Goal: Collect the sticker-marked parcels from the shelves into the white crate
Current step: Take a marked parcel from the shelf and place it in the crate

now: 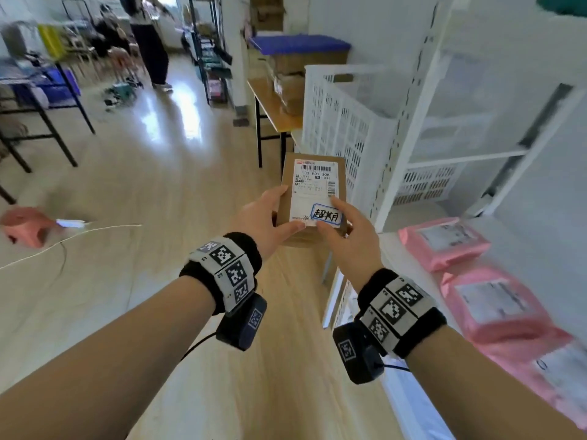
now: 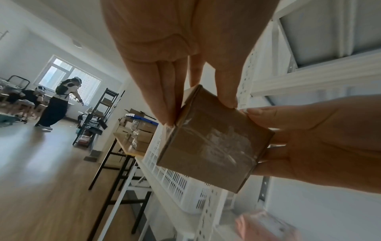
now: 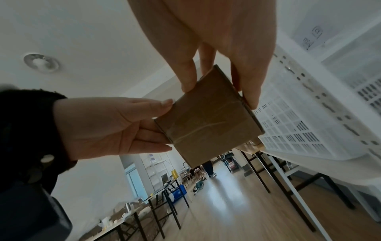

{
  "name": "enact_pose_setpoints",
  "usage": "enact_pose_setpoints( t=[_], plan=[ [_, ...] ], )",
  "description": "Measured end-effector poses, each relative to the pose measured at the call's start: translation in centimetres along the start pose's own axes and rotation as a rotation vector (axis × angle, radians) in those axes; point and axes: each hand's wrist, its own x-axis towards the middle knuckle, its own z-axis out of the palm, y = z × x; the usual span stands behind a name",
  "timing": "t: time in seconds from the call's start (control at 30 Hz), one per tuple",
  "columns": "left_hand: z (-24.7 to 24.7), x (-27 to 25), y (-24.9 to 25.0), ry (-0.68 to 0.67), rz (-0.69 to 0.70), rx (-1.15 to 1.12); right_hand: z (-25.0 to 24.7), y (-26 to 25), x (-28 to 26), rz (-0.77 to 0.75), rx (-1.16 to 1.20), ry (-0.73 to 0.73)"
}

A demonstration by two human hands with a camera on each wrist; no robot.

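Both the left hand (image 1: 265,214) and right hand (image 1: 344,231) pinch the cardboard parcel (image 1: 313,198) short of the white crate (image 1: 346,122); this light fingertip grip could let it drop.

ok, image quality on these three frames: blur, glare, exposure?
Head view: cardboard parcel and its label sharp, both hands crisp; pink mailers and shelf frame smeared by blur toward the right edge; window glare on the floor. Left wrist view: window bright, tape on the parcel glints. Right wrist view: dim, parcel underside dark against the ceiling.
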Motion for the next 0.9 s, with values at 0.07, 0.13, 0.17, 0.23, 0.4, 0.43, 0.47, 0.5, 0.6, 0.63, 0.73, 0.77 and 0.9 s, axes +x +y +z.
enact_pose_setpoints(
  t=[0.07, 0.13, 0.17, 0.23, 0.4, 0.43, 0.47, 0.5, 0.6, 0.63, 0.73, 0.77, 0.9],
  plan=[
    [-0.5, 3.9, -0.6, 0.004, 0.018, 0.0, 1.1, 0.0, 3.6, -0.016, 0.004, 0.026],
    [-1.1, 8.1, -1.3, 0.002, 0.047, 0.007, 2.3, -0.2, 7.3, -0.027, -0.013, 0.058],
    [-1.6, 10.3, -1.6, 0.0, 0.07, 0.007, 2.9, -0.3, 9.2, -0.029, -0.017, 0.077],
    [-2.4, 14.7, -2.2, -0.009, 0.124, -0.001, 4.2, -0.5, 13.1, -0.031, -0.016, 0.119],
    [-4.9, 25.6, -3.0, -0.077, 0.222, -0.038, 7.0, -1.7, 22.1, -0.022, -0.036, 0.23],
    [-5.3, 27.7, -2.9, -0.093, 0.242, -0.042, 7.4, -1.9, 23.9, -0.02, -0.043, 0.255],
    [-5.7, 29.6, -2.7, -0.106, 0.264, -0.041, 7.7, -2.1, 25.6, -0.02, -0.051, 0.28],
    [-5.9, 31.5, -2.4, -0.117, 0.283, -0.038, 7.9, -2.3, 27.2, -0.019, -0.059, 0.303],
    [-6.2, 37.1, -1.2, -0.134, 0.335, -0.045, 7.8, -2.9, 32.1, -0.012, -0.061, 0.365],
    [-6.2, 39.0, -0.7, -0.137, 0.352, -0.056, 7.5, -3.1, 33.8, -0.014, -0.071, 0.386],
    [-5.9, 44.6, 1.4, -0.137, 0.396, -0.068, 6.0, -3.6, 39.5, -0.037, -0.093, 0.449],
    [-5.7, 46.5, 2.2, -0.134, 0.411, -0.068, 5.3, -3.6, 41.5, -0.049, -0.107, 0.471],
    [-4.7, 53.6, 5.9, -0.108, 0.475, -0.117, 2.2, -4.0, 49.0, -0.081, -0.169, 0.541]
  ],
)
